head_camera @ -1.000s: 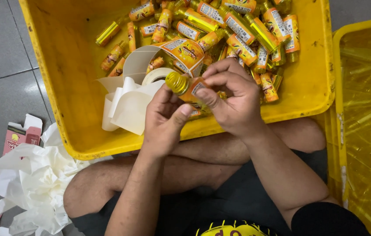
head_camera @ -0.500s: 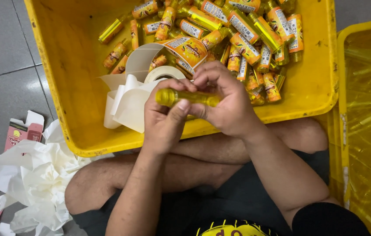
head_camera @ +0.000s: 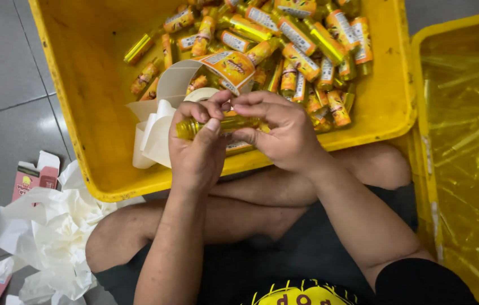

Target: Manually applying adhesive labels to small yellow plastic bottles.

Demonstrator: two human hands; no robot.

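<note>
While you sit cross-legged at the yellow bin (head_camera: 81, 101), your left hand (head_camera: 197, 144) and right hand (head_camera: 284, 133) both grip one small bottle (head_camera: 222, 124) sideways above its near rim, beside the label roll (head_camera: 160, 130), so a sticker wraps flat. Labelled bottles (head_camera: 301, 51) pile behind.

orange label strip (head_camera: 233, 66) in crate, pink cartons (head_camera: 31, 179) on floor
</note>
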